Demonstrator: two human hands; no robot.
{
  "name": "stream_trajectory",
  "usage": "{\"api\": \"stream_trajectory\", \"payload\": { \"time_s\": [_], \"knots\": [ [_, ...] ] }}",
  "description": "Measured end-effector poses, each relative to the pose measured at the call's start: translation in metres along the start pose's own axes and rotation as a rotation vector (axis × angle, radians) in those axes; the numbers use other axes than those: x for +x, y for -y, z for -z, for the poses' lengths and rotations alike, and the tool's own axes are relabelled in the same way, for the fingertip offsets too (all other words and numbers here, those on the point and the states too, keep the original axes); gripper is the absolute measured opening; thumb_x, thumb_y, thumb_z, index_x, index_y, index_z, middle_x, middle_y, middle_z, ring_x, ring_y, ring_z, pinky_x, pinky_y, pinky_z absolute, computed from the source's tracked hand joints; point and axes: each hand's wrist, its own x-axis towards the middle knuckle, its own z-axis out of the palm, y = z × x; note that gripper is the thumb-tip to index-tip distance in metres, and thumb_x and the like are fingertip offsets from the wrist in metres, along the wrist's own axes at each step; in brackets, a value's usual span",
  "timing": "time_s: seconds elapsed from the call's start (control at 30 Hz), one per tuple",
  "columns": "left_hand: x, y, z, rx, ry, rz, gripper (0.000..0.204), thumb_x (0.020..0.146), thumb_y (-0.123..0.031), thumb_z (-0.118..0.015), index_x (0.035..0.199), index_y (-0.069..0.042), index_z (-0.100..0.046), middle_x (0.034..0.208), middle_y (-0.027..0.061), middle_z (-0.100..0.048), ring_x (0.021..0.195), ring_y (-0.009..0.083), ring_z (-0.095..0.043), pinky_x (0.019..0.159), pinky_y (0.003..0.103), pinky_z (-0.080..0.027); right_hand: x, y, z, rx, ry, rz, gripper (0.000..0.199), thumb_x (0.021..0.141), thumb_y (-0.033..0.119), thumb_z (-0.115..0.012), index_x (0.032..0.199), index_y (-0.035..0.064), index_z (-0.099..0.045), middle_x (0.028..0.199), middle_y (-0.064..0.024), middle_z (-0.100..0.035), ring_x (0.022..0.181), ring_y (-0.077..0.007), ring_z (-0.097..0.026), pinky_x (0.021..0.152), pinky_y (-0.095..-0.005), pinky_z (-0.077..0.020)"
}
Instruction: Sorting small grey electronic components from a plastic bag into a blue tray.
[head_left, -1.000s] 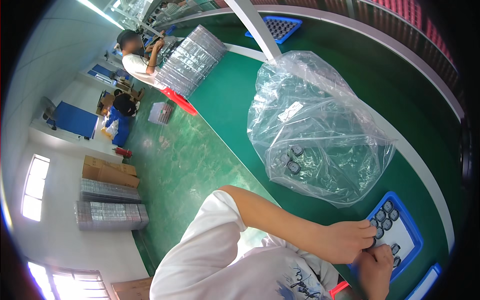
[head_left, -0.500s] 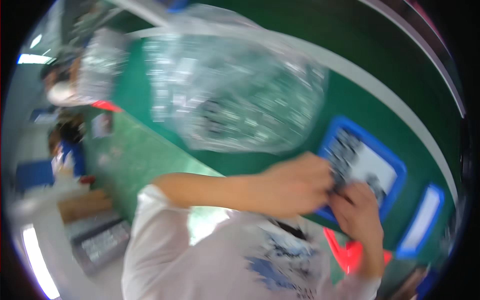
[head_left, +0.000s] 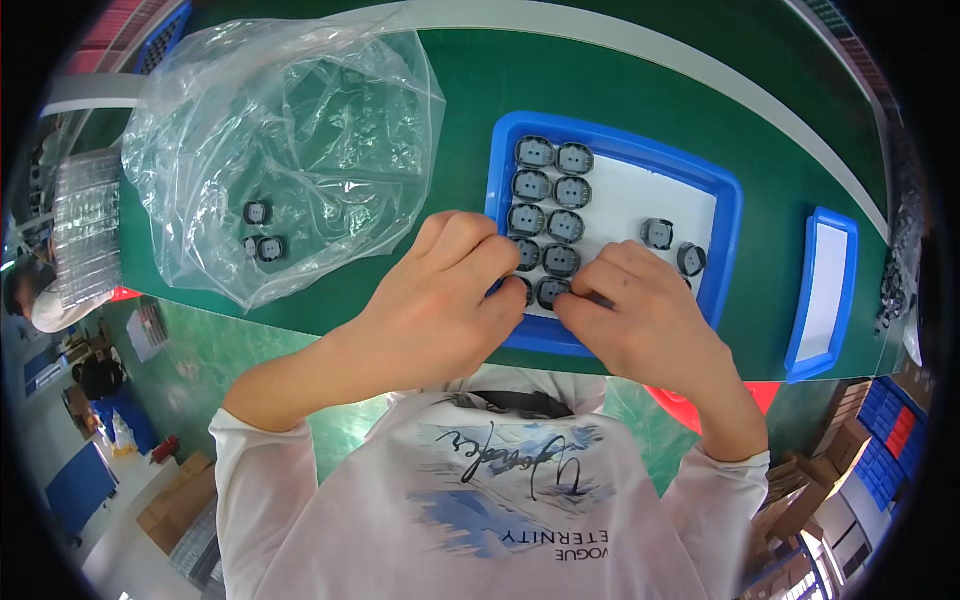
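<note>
A blue tray (head_left: 731, 230) with a white bottom lies in front of me. Dark grey plastic parts, each squarish and hollow with rounded corners, stand in two columns along its left side, among them an upper part (head_left: 535, 152). My left hand (head_left: 440, 305) is closed at the tray's near left corner, fingertips pinching the lowest part of the left column (head_left: 522, 290), mostly hidden. Beside it my right hand (head_left: 645, 315) is closed, thumb and fingers on the lowest part of the right column (head_left: 551, 292). A loose part (head_left: 657, 234) and another loose part (head_left: 691, 259) lie right of that hand.
To the left, a clear plastic bag (head_left: 330, 150) spreads over the green table (head_left: 465, 90), with a few grey parts in or under it. A smaller blue tray (head_left: 823, 295) lies at the right. Stacked clear trays (head_left: 88, 230) stand far left, near another person.
My view has turned and steadied, so the tray now appears nearer the middle. My hands, earlier close together and blurred over the tray, are now slightly apart at its near left corner.
</note>
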Motion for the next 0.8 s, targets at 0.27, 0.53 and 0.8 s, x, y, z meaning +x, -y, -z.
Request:
{"api": "stream_trajectory", "payload": {
  "time_s": [0.27, 0.53, 0.8],
  "knots": [
    [0.001, -0.006, -0.004, 0.094, -0.004, 0.04, 0.019, 0.066, -0.011, -0.069, 0.082, -0.001, -0.066, 0.097, 0.0113, -0.056, 0.1, 0.0324, -0.053, 0.087, 0.045, -0.044, -0.001, 0.002, -0.001, -0.033, -0.009, 0.01, 0.017, 0.066, 0.008, -0.07, 0.082, 0.0054, -0.07, 0.082, -0.0038, -0.058, 0.077, -0.0235, -0.058, 0.067, -0.0353, -0.049],
    [-0.003, -0.001, 0.009, -0.081, -0.065, 0.051, 0.025, 0.067, -0.013, -0.083, 0.085, -0.003, -0.068, 0.094, 0.0085, -0.058, 0.096, 0.0321, -0.055, 0.083, 0.045, -0.046, 0.003, 0.001, 0.01, 0.055, 0.016, -0.021, 0.023, 0.07, 0.006, -0.077, 0.092, 0.0047, -0.069, 0.087, -0.006, -0.062, 0.081, -0.0275, -0.059, 0.071, -0.0392, -0.0503],
    [-0.084, 0.066, 0.118, 0.254, -0.213, 0.768, 0.02, 0.081, -0.002, -0.075, 0.101, -0.002, -0.073, 0.09, 0.0129, -0.07, 0.086, 0.0315, -0.064, 0.075, 0.041, -0.051, -0.007, -0.011, 0.053, -0.251, 0.037, -0.438, 0.033, 0.075, 0.003, -0.077, 0.107, 0.0004, -0.067, 0.1, -0.0154, -0.064, 0.091, -0.0356, -0.063, 0.077, -0.0416, -0.0517]
  ]
}}
